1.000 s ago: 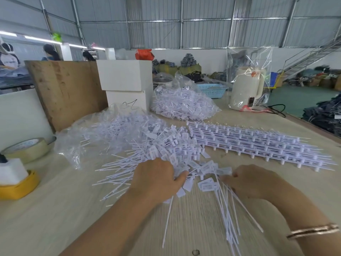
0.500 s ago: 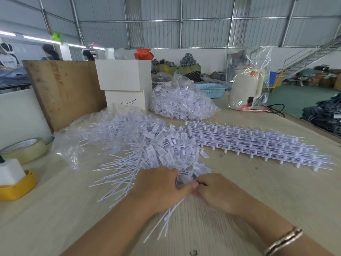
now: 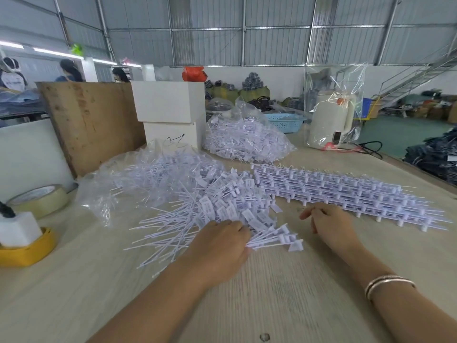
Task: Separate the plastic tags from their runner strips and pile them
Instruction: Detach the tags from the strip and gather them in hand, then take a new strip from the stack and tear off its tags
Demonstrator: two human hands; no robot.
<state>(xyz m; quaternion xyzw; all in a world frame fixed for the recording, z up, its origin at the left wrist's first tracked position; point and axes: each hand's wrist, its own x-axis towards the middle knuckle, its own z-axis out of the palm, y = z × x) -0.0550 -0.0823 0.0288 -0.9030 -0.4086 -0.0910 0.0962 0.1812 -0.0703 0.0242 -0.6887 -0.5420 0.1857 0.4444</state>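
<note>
Head view: left hand (image 3: 220, 246) palm down, fingers curled over a bundle of loose tags (image 3: 274, 240) at the near edge of the pile (image 3: 217, 196). Right hand (image 3: 329, 225) loosely curled, holding nothing, just beside runner strips (image 3: 346, 191) on the surface (image 3: 284, 293).

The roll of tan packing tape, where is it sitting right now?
In the head view the roll of tan packing tape lies flat at the table's far left edge, just behind the yellow holder and left of the clear plastic bag.
</note>
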